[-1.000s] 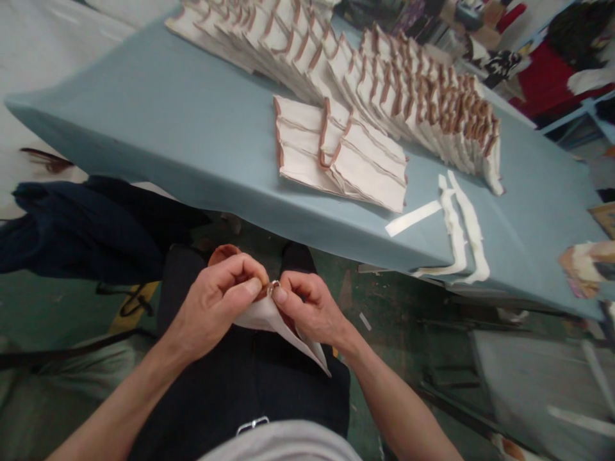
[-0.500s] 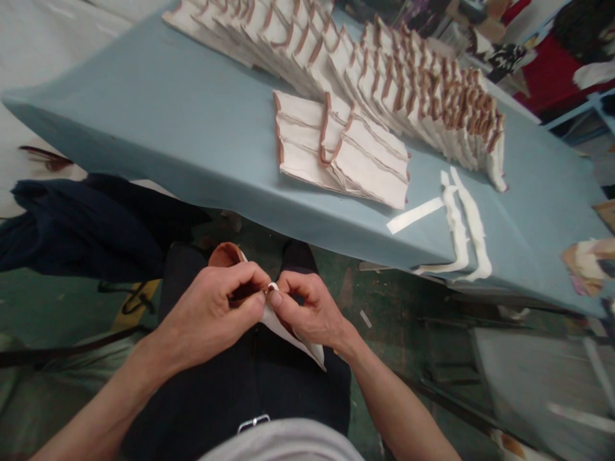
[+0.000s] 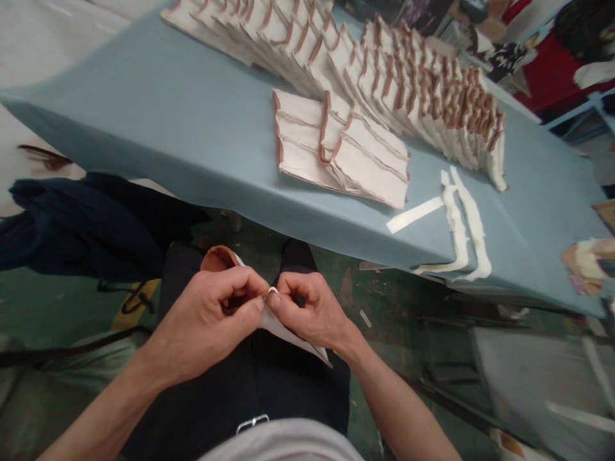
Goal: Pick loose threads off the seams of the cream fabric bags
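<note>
Above my lap, a piece of fabric [image 3: 293,338], white on one side and brown on the other, is pinched between my two hands. My left hand [image 3: 218,314] grips its edge between thumb and forefinger, with a brown curled part rising behind the knuckles. Close against it, my right hand [image 3: 307,307] pinches the same edge, where a small white fold shows at the fingertips. The white side hangs below my right hand to a pointed corner. What lies inside the pinch is mostly hidden by my fingers.
On the blue-covered table [image 3: 192,128] lie several white panels with brown edges [image 3: 369,153]. Behind them stretch long overlapping rows of similar pieces [image 3: 384,77]. White strips [image 3: 459,224] hang over the near edge. Dark blue cloth [image 3: 81,224] lies at left.
Both hands stay pinched on the fabric edge and have shifted only slightly. The brown curl has moved a little left and the hanging corner a little right.
</note>
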Available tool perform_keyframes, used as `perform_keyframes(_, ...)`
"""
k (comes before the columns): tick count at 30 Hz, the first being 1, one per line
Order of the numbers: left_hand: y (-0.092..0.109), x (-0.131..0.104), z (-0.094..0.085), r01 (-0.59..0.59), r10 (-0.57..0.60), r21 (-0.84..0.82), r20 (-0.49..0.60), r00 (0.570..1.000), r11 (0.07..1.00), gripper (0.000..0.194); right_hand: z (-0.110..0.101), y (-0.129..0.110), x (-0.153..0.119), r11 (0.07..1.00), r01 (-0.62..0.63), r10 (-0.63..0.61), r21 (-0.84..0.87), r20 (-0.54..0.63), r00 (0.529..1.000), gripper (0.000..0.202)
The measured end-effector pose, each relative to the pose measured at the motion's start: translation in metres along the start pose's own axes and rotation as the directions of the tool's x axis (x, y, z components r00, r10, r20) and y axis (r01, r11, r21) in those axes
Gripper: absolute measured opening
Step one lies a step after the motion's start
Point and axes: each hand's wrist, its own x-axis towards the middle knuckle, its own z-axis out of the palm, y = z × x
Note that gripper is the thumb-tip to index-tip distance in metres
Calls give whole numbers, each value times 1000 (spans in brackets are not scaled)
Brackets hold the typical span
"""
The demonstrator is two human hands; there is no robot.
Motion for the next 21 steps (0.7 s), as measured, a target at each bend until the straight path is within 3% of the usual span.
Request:
perform_keyframes(5, 10, -4, 3, -14, 15, 88, -13, 1000, 996, 23, -5, -15, -3, 971, 38, -56, -236, -68, 996, 41)
perform_keyframes(9, 14, -4, 7, -19, 24, 124, -38, 999, 992, 20, -7, -22, -2, 951, 24, -62, -309, -112, 992, 36)
perform_keyframes(14, 3, 1, 4, 77, -76, -82, 23, 997, 994, 19, -2, -15, -4, 991, -31, 14, -131, -131, 991, 35)
perform_keyframes(17, -5, 3, -3, 132, -113, -183, 112, 987, 974, 21, 0, -11, -7, 998, -22, 24, 57, -35, 999, 35)
perform_keyframes(21, -9, 5, -12, 126, -94, -184, 173, 980, 975, 22, -3, -15, -11, 997, -12, 6, 78, 70, 998, 35)
